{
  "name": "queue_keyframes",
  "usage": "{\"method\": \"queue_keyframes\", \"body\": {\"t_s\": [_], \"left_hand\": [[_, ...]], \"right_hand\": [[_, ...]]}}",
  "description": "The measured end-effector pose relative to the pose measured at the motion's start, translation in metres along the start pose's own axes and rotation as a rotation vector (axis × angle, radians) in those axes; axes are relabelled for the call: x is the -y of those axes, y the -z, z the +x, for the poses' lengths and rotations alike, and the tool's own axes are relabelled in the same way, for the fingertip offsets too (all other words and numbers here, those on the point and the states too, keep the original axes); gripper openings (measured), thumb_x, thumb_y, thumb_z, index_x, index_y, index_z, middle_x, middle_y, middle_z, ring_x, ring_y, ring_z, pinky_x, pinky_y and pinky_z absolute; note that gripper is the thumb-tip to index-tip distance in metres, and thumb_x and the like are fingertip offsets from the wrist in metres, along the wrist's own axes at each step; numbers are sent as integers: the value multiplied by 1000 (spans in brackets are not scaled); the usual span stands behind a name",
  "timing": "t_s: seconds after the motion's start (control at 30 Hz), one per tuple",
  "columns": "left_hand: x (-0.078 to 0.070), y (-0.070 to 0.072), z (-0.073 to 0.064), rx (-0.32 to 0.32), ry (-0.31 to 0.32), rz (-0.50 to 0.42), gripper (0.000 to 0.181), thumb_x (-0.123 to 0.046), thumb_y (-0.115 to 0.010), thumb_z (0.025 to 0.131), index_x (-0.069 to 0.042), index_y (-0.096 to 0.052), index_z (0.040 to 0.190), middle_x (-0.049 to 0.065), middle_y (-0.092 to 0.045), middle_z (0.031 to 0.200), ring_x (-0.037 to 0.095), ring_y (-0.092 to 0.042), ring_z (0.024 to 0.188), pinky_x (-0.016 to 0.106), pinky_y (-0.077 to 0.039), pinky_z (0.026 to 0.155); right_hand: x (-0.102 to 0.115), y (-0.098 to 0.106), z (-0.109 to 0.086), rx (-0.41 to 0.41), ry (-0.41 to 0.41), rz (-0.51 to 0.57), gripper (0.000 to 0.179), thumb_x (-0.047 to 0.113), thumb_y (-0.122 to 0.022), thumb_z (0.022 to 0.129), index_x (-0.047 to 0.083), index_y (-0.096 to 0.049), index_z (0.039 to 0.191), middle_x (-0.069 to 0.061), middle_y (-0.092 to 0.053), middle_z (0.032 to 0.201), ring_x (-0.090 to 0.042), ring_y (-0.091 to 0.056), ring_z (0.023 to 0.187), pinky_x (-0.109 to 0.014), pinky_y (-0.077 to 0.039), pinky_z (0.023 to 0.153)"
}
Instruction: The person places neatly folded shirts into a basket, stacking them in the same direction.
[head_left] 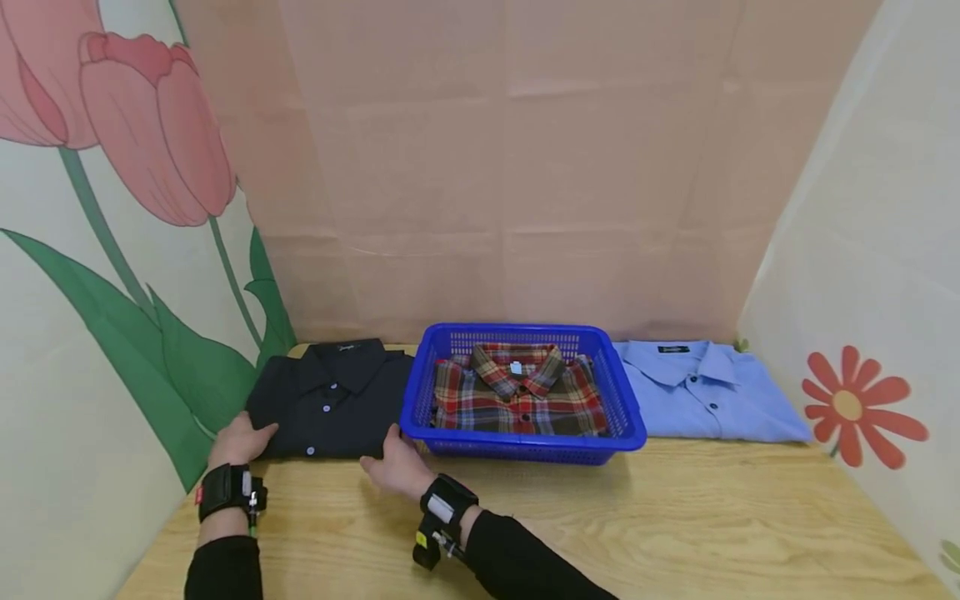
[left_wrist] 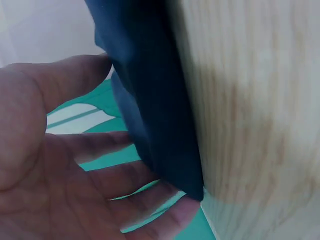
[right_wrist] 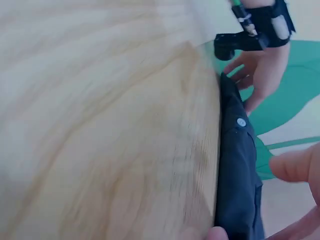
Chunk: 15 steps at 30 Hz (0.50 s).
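Observation:
A folded black button-up shirt (head_left: 335, 402) lies on the table at the left, collar at the back. My left hand (head_left: 238, 440) is at its front left corner; in the left wrist view the fingers (left_wrist: 127, 175) are spread along the shirt's side and the thumb touches its upper part. My right hand (head_left: 399, 467) is at the front right corner, close by the basket. In the right wrist view its thumb (right_wrist: 292, 166) stands apart from the cloth, and a fingertip (right_wrist: 217, 234) is right at the shirt's lower edge.
Right of the black shirt stands a blue plastic basket (head_left: 517, 447) with a folded plaid shirt (head_left: 517, 400) inside. Beyond it lies a folded light blue shirt (head_left: 705, 396). All are on a wooden table (head_left: 712, 517), with a pinkish-brown backdrop behind and flower-printed sheets at both sides.

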<state>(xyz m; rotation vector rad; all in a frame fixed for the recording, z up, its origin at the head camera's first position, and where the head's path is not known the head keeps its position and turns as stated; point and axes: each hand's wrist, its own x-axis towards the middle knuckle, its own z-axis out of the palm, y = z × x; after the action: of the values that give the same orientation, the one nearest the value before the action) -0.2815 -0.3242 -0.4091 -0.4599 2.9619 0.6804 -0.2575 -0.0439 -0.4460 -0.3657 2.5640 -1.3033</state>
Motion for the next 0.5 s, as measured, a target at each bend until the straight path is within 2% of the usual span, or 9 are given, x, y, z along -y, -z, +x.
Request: {"method": "queue_keyframes", "body": {"t_s": [0.13, 0.27, 0.33, 0.4, 0.5], "left_hand": [[-2, -1, 1, 15, -23, -12, 79, -36, -45, 99, 24, -17, 142, 48, -25, 141, 61, -32, 128, 63, -33, 106], [-3, -2, 2, 15, -41, -12, 79, -39, -43, 99, 24, -20, 141, 49, -29, 139, 61, -37, 125, 62, -37, 104], [-3, -2, 3, 21, -45, -1, 80, -41, -42, 100, 25, -22, 140, 49, -31, 138, 60, -39, 124, 61, -38, 103], [-3, -3, 3, 29, -47, 8, 80, -42, -40, 100, 26, -24, 138, 49, -32, 136, 60, -40, 122, 61, -39, 102], [-3, -3, 2, 36, -45, 21, 77, -41, -39, 100, 26, -27, 136, 49, -35, 135, 60, -42, 122, 60, -39, 101]], "right_hand": [[0, -2, 3, 13, -46, 45, 71, 34, -59, 97, -6, -32, 149, -22, -36, 153, -35, -31, 144, -48, -31, 115], [-3, -4, 5, -28, -46, 74, 54, 32, -60, 97, -3, -48, 136, -20, -50, 141, -33, -43, 135, -48, -39, 109], [-5, -4, 5, -88, -25, 79, 40, 32, -60, 97, 1, -57, 123, -16, -59, 126, -30, -54, 123, -44, -46, 99], [-8, -6, 5, -168, 8, 62, 25, 31, -62, 96, 7, -63, 106, -8, -65, 104, -23, -62, 101, -36, -51, 84], [-12, -8, 4, -259, 64, 6, 15, 27, -67, 93, 13, -66, 87, 2, -64, 78, -13, -60, 72, -26, -46, 62]]}}
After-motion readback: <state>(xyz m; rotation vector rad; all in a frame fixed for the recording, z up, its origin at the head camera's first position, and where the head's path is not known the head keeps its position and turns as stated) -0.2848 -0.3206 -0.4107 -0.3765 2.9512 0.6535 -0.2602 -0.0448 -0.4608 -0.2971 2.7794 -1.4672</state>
